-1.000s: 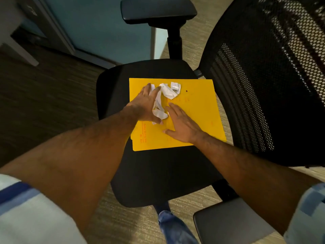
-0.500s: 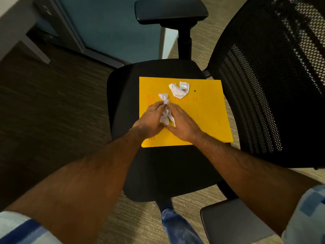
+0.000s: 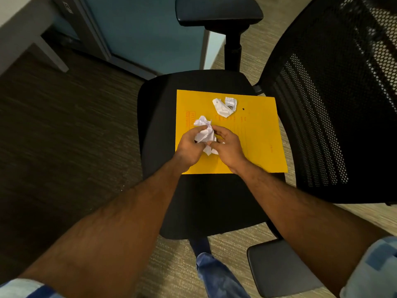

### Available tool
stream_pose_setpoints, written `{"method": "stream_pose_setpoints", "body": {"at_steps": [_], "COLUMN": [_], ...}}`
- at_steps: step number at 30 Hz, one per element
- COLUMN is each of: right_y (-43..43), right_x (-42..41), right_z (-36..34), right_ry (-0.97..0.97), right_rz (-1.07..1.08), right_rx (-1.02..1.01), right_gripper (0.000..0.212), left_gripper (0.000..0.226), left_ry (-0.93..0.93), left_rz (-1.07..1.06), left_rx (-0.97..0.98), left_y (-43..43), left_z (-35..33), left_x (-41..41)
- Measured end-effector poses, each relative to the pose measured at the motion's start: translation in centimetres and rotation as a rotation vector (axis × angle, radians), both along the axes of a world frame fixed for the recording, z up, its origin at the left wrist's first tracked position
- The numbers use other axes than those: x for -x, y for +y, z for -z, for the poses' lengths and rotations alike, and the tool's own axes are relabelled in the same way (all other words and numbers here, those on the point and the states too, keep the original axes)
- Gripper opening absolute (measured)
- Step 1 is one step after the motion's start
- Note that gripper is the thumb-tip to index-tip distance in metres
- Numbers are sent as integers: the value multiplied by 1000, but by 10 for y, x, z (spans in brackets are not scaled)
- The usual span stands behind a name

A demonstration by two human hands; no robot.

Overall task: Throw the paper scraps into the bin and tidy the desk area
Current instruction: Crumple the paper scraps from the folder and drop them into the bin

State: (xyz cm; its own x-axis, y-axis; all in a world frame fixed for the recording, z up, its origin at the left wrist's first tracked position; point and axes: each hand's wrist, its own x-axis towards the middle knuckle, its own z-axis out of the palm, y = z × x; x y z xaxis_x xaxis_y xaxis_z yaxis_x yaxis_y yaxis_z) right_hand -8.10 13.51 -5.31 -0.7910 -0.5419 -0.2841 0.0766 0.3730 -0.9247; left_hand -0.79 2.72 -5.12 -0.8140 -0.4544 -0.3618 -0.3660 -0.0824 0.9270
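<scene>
A yellow folder (image 3: 257,134) lies flat on the black seat of an office chair (image 3: 206,203). Over its left half, my left hand (image 3: 190,147) and my right hand (image 3: 228,147) together hold a wad of crumpled white paper scraps (image 3: 205,131), fingers of both curled round it. A second clump of white scraps (image 3: 224,106), one piece printed, lies loose on the folder farther back, apart from both hands. A small dark speck (image 3: 243,109) sits to its right. No bin is in view.
The chair's mesh backrest (image 3: 335,117) rises at the right, with one armrest (image 3: 219,10) at the back and another (image 3: 279,267) near me. A blue partition panel (image 3: 146,31) and a desk leg (image 3: 51,54) stand back left. Carpet lies around.
Both hands swept the near scraps together toward me and now bunch them into a wad lifted off the folder. The far clump was left behind.
</scene>
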Motion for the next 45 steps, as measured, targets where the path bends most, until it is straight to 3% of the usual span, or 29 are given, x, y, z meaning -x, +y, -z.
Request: {"method": "stream_pose_setpoints", "body": {"at_steps": [10, 20, 35, 45], "right_y": [-14, -62, -116, -136], "right_x": [-34, -101, -282, -446], "right_z": [-9, -20, -22, -20], "right_ry": [-17, -22, -45, -174], "right_rz": [61, -122, -446, -717], "right_rx": [25, 23, -52, -105], "right_gripper": [45, 46, 46, 36], "left_gripper": [50, 52, 43, 39], "left_ry": [42, 86, -6, 0], "left_rz": [-122, -312, -593, -960], "left_rx": [-90, -172, -99, -182], "left_y": [-1, -38, -64, -48], "left_z": [-7, -12, -22, -12], "left_x": [-26, -108, -314, -483]}}
